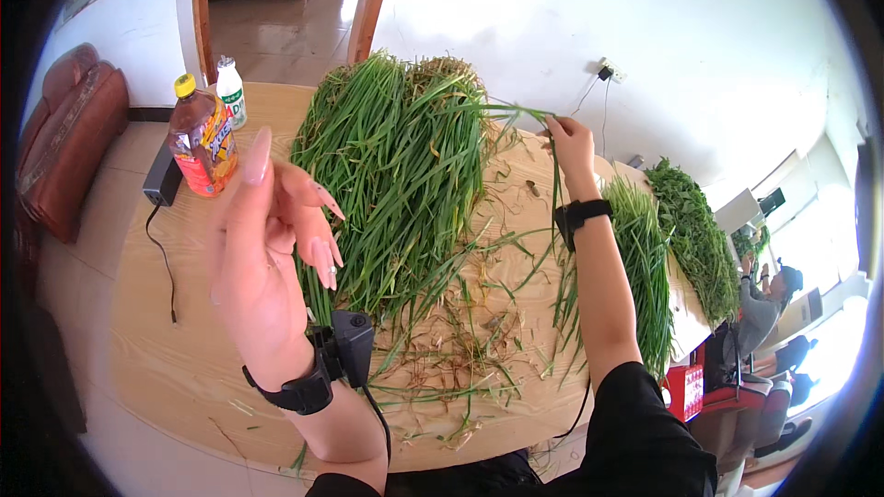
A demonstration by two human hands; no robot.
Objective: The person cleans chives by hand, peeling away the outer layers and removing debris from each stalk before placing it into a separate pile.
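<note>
A big heap of garlic chives [387, 184], long flat green leaves, covers the middle of the wooden table [157, 350]. My right hand [573, 149] reaches to the heap's far right and pinches a few chive strands [516, 110]; some stretch left toward the heap, others hang down below the fingers. My left hand [276, 221] is raised close to the camera, left of the heap. Its fingers are bent but apart, with nothing seen between them. Beneath my right forearm lies a second pile of chives [645, 258]. Dry stalks and trimmings [470, 340] litter the table between my arms.
At the far left stand a yellow-capped drink bottle [203, 143], a white bottle [230, 92] and a black adapter [162, 175] with a cord. Leafy greens [691, 230] are heaped at right, beside a red box [683, 392]. Another person [764, 308] sits beyond.
</note>
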